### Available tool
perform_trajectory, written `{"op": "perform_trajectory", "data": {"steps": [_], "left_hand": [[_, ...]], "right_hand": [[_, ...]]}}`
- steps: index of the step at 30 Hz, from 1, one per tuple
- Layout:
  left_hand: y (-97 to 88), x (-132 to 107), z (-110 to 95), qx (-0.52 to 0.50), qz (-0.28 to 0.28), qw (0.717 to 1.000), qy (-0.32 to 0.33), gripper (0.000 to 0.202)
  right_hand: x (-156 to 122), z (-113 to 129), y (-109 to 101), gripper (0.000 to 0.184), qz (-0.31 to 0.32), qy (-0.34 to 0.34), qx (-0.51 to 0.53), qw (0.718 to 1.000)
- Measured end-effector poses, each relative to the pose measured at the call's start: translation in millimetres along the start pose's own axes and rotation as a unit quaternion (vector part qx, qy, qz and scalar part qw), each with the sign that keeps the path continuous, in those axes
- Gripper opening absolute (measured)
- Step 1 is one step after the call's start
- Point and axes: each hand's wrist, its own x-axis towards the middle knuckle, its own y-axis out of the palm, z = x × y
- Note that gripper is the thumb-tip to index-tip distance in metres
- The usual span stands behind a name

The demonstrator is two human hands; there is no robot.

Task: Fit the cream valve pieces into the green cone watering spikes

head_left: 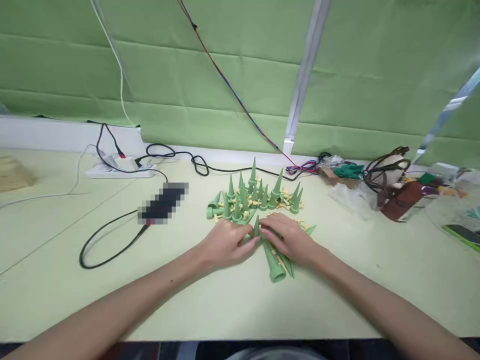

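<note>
My left hand (228, 243) and my right hand (288, 237) meet at the middle of the table, fingers curled in around a small upright green cone (257, 227). Thumb and forefinger of the left close at its left side; the right fingertips press at its right, and its base is hidden. Beneath my right hand a larger green cone (274, 267) lies on its side, its wide end facing me, with small pale yellow pieces beside it. Just beyond the hands stands a cluster of green cones (276, 187), some tipped over, with yellow pieces (287, 200) scattered among them.
A blurred-out dark device (163, 204) with a looped black cable lies left on the table (210, 310). Behind it sits a white power strip (120, 170). Plastic bags (348, 200), a brown packet (399, 200) and a phone (463, 234) are at the right.
</note>
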Motion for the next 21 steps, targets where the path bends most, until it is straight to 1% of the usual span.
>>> {"op": "perform_trajectory", "data": {"steps": [4, 8, 13, 16, 21], "left_hand": [[0.8, -2, 2, 0.003, 0.001, 1.000, -0.006, 0.032], [-0.5, -2, 1, 0.002, -0.003, 1.000, -0.025, 0.031], [-0.7, -2, -1, -0.022, 0.021, 0.999, -0.037, 0.030], [-0.5, -2, -2, -0.040, 0.032, 0.997, -0.057, 0.029], [-3.6, 1, -5, -0.056, 0.063, 0.993, -0.085, 0.028]], "right_hand": [[0, 2, -1, 0.016, 0.008, 0.007, 0.002, 1.000], [1, 5, -3, 0.016, 0.017, 0.000, 0.010, 1.000], [2, 8, -5, 0.017, 0.017, -0.009, 0.014, 1.000], [1, 4, -8, 0.018, 0.003, 0.000, 0.010, 1.000], [-1, -8, -14, 0.017, -0.048, 0.033, 0.002, 0.998]]}}
